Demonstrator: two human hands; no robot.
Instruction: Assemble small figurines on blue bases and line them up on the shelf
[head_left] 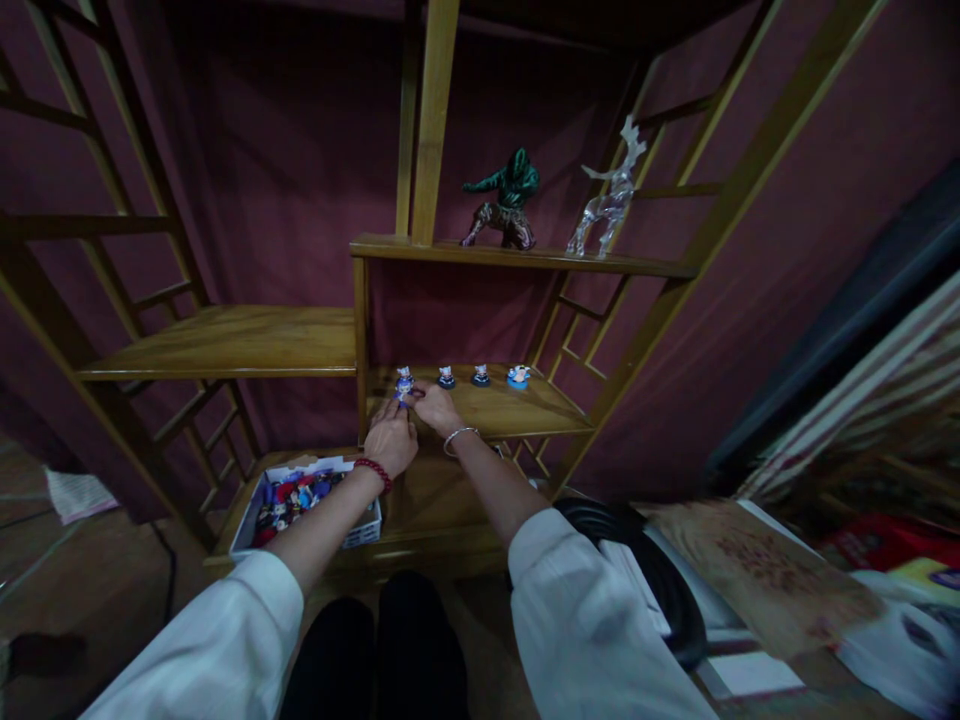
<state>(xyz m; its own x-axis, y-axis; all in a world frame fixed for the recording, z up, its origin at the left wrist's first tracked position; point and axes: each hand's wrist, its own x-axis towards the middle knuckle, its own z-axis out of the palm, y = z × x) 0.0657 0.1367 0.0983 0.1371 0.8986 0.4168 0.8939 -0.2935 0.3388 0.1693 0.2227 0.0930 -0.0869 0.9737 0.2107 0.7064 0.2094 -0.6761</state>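
A small blue-and-purple figurine stands at the left front of the lower right shelf. The fingers of my left hand close around its lower part. From the right, my right hand pinches at the same figurine, its fingertips partly hidden. Just behind it shows the white head of another figurine. Farther right along the shelf stand two white-and-dark figurines on dark round bases and a white-and-orange figurine on a blue base.
A white box full of small colourful figures sits on the low ledge at left. Above, a green-and-bronze crouching statue and a clear deer statue share the upper shelf. Black coiled tubing lies at lower right.
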